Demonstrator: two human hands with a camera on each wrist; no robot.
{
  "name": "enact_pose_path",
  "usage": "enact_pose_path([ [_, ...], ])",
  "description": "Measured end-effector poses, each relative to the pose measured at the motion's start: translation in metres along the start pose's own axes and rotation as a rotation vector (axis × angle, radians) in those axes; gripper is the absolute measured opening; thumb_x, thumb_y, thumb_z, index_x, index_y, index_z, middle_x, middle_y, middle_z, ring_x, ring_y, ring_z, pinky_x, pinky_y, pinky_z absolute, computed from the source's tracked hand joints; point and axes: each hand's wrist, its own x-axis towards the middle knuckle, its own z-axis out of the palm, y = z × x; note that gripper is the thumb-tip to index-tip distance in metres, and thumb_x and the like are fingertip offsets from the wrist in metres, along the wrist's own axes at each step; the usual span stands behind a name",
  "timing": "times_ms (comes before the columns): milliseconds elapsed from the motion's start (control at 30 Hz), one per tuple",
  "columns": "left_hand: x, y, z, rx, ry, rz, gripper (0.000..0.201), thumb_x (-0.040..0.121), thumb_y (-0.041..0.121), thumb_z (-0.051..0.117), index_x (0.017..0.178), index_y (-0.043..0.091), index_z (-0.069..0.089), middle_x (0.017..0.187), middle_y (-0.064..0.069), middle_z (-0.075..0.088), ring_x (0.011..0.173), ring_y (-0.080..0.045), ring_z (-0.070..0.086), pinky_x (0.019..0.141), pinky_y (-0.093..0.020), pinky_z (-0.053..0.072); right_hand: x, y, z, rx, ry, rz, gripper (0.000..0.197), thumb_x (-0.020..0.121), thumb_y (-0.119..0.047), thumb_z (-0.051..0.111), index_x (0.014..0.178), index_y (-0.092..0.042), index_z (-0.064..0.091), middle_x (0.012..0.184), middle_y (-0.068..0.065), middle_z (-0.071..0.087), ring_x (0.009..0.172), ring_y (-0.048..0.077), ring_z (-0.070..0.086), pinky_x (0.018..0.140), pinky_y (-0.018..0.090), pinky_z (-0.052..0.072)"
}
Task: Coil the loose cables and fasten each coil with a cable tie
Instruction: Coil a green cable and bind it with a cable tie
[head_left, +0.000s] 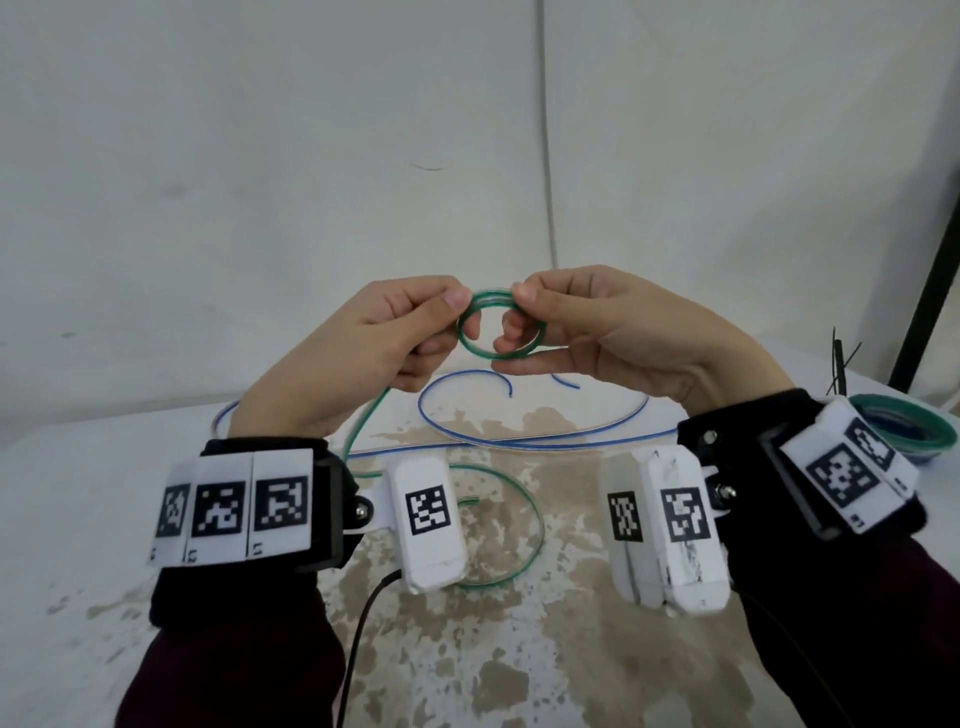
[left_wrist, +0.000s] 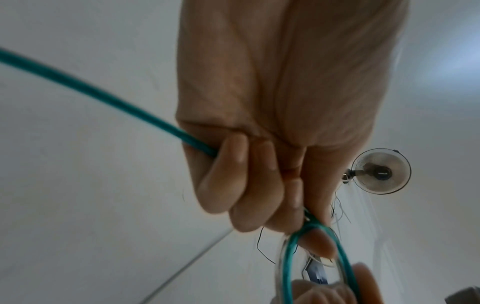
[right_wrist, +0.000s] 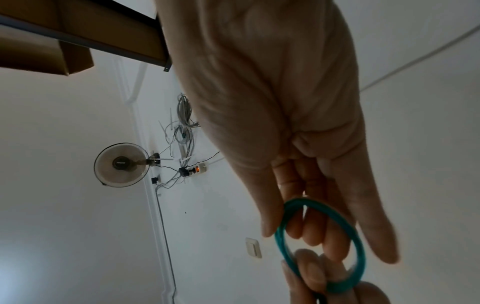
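Both hands are raised above the table (head_left: 93, 483) and hold one small green cable coil (head_left: 501, 354) between them. My left hand (head_left: 447, 312) pinches the coil's left side with thumb and fingers. My right hand (head_left: 530, 317) pinches its right side, some fingers reaching through the ring. The green cable's loose tail (head_left: 363, 421) runs down from the left fist and curls on the table (head_left: 537, 525). The left wrist view has the tail (left_wrist: 103, 96) entering the curled left hand (left_wrist: 259, 185). The coil (right_wrist: 359, 246) sits at the right hand (right_wrist: 319, 226) in the right wrist view.
A loose blue cable (head_left: 519, 441) lies in wide loops across the stained table behind the hands. At the far right sits a round stack of coiled cables (head_left: 914, 436), with black cable ties (head_left: 839, 358) standing behind it. A wall rises behind the table.
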Motion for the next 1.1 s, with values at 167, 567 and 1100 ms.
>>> enact_pose_path([
  [167, 0.003, 0.005, 0.01, 0.127, -0.051, -0.059, 0.03, 0.098, 0.023, 0.042, 0.076, 0.005, 0.052, 0.054, 0.007, 0.024, 0.046, -0.008, 0.019, 0.043, -0.017, 0.017, -0.002, 0.0, -0.005, -0.205, -0.04, 0.053, 0.025, 0.098, -0.017, 0.045, 0.084, -0.007, 0.063, 0.075, 0.006, 0.065, 0.079, 0.018, 0.064, 0.087, 0.032, 0.054],
  [567, 0.018, -0.005, 0.022, 0.082, 0.177, 0.015, 0.04, 0.103, 0.024, 0.033, 0.067, 0.016, 0.047, 0.072, 0.003, 0.054, 0.071, -0.01, 0.052, 0.065, -0.023, 0.042, 0.008, 0.004, 0.011, -0.075, 0.135, -0.036, 0.026, 0.102, -0.016, 0.036, 0.083, -0.007, 0.051, 0.058, -0.003, 0.042, 0.057, 0.012, 0.046, 0.072, 0.022, 0.048],
  [1100, 0.014, 0.01, 0.029, 0.093, 0.11, -0.013, 0.035, 0.1, 0.028, 0.042, 0.07, 0.015, 0.054, 0.066, 0.001, 0.043, 0.06, -0.011, 0.034, 0.055, -0.025, 0.03, 0.006, -0.001, 0.01, 0.054, 0.117, -0.04, 0.032, 0.102, -0.019, 0.035, 0.076, -0.007, 0.049, 0.048, -0.006, 0.036, 0.051, 0.011, 0.046, 0.08, 0.031, 0.045],
])
